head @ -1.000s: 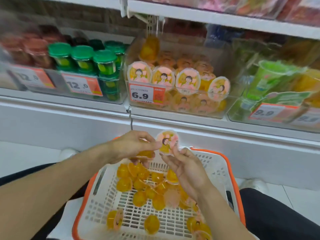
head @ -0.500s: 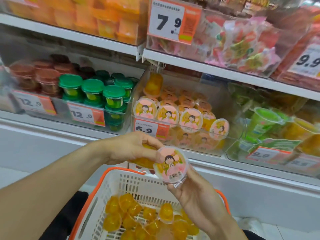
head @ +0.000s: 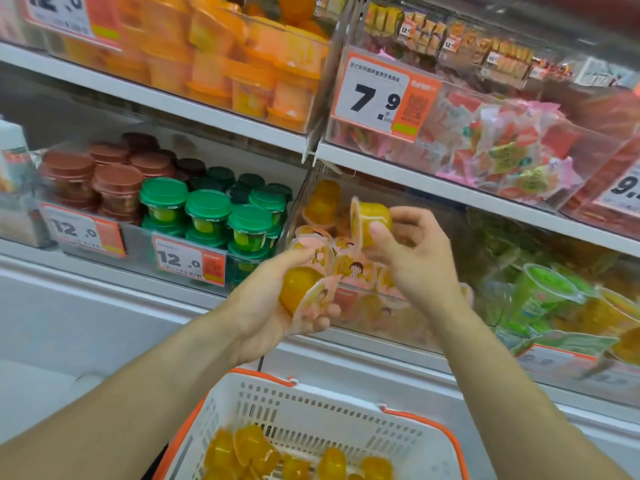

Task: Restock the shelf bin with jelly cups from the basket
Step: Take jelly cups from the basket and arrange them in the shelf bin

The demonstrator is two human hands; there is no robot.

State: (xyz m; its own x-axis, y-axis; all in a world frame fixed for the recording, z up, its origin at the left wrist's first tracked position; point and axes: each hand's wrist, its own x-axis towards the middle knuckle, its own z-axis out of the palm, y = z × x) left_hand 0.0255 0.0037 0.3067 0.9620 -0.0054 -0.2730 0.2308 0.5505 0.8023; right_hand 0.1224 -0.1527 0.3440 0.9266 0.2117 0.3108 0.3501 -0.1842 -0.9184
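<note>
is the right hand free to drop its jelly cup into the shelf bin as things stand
Probably yes. The right hand pinches a jelly cup just above the shelf bin; its open top looks unblocked, and the left hand sits lower, in front.

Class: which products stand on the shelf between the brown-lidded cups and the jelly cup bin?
Green-lidded cups stand between the brown-lidded cups and the jelly cup bin, per the head view.

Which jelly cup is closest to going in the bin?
The cup in the right hand, held on its side at the bin opening. The left hand holds its cups lower, outside the bin.
</note>
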